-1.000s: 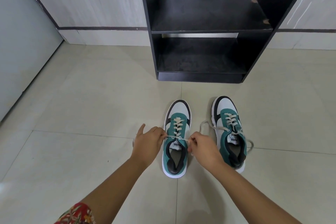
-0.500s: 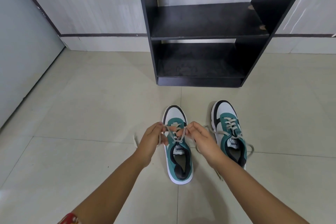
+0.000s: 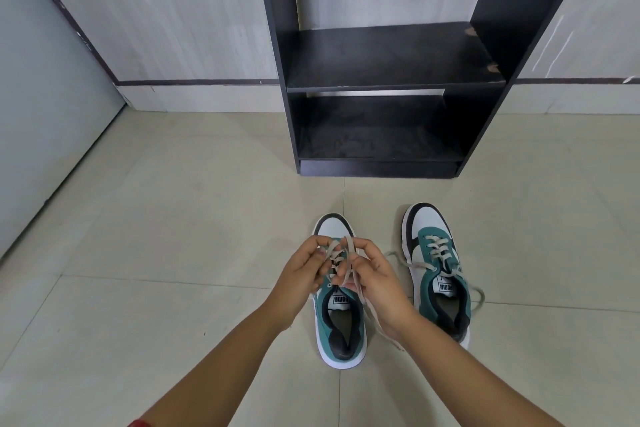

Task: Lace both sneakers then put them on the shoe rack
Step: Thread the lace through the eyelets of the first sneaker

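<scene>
Our left hand [image 3: 301,274] and right hand [image 3: 375,279] pinch the lace [image 3: 346,250] above the left-of-centre sneaker [image 3: 341,326], mid-tie. We judge the other sneaker [image 3: 438,267] untied, and the shoe rack [image 3: 388,59] at upper centre holds nothing.

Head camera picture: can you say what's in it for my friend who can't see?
Two bare hands, left hand and right hand, cross grey laces above the left sneaker. The right sneaker sits beside it, laces loose, before a black shoe rack.

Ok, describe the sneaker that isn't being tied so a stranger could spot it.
Find the black shoe rack against the wall. Two teal-and-white sneakers sit on the floor before it. Pick the right sneaker, untouched by hands, its loose laces trailing onto the tiles.
</scene>
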